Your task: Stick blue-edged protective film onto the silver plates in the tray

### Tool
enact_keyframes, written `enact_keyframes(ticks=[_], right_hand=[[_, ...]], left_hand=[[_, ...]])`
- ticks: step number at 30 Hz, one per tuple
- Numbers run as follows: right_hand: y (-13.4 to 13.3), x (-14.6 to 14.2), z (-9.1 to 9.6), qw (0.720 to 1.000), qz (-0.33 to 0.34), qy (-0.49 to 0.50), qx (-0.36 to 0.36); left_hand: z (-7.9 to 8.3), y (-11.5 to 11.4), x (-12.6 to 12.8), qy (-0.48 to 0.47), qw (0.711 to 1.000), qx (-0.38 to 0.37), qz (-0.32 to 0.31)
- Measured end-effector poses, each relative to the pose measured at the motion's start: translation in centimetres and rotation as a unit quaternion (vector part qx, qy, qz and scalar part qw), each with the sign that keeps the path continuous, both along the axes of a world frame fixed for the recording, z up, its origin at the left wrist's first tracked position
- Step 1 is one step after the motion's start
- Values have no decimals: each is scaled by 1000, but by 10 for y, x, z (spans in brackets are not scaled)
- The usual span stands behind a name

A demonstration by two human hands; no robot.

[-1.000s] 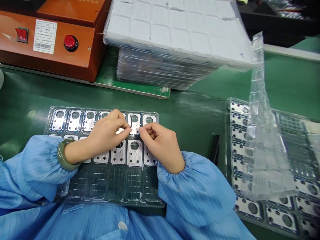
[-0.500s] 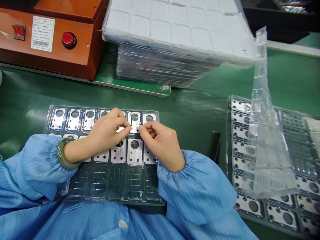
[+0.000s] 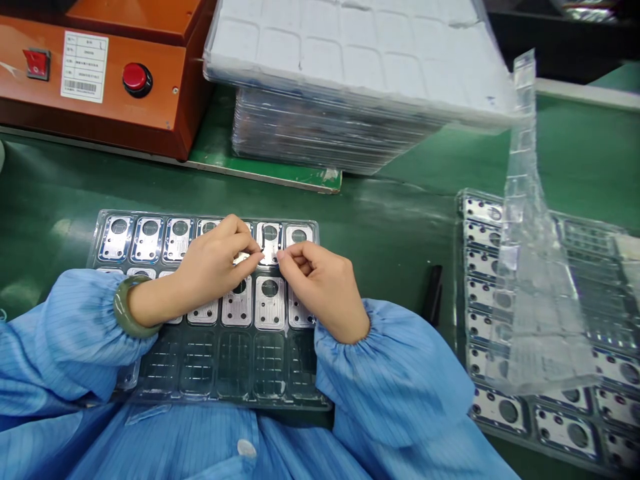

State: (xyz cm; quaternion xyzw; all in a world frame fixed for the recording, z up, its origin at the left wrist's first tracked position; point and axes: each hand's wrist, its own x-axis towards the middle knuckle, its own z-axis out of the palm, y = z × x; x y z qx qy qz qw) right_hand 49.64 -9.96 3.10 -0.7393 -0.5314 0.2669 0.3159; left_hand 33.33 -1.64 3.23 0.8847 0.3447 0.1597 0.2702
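Observation:
A dark clear plastic tray (image 3: 233, 367) lies in front of me, holding rows of silver metal plates with round holes. Its nearest pockets show no plates. My left hand (image 3: 215, 260), with a green bangle (image 3: 131, 307) on the wrist, curls over the upper rows. Its fingertips reach a metal plate (image 3: 270, 243) from the left. My right hand (image 3: 320, 290) comes in from the right, and its fingertips meet that same plate's right edge. Whatever lies between the fingertips is hidden or too thin to tell. Blue striped sleeves cover both forearms.
An orange machine (image 3: 90, 87) with a red switch and red button stands at the back left. Beside it rises a wrapped stack of trays (image 3: 340, 127). To the right, a clear plastic sheet (image 3: 530, 267) drapes over another tray of plates (image 3: 493, 407). A black object (image 3: 433, 293) stands between the trays.
The whole view has shifted slightly as my head moved. My hands have barely moved and stay at the same plate.

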Motion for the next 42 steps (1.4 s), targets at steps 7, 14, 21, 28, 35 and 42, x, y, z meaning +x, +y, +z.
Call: enact_keyframes(ticks=[7, 14, 21, 28, 35, 42], right_hand=[[-1, 1, 0, 999, 29, -36, 20], [-6, 3, 1, 993, 59, -83, 55], [-9, 7, 1, 987, 70, -134, 43], [-9, 5, -4, 984, 57, -163, 54], [-4, 8, 4, 984, 76, -161, -17], [3, 7, 11, 981, 80, -141, -102]], left_hand=[[0, 1, -2, 24, 999, 15, -15], [0, -1, 0, 42, 999, 24, -13], [1, -1, 0, 61, 997, 34, -15], [1, 1, 0, 73, 997, 34, -22], [5, 8, -1, 106, 993, -1, -47], [9, 8, 2, 139, 989, -16, -38]])
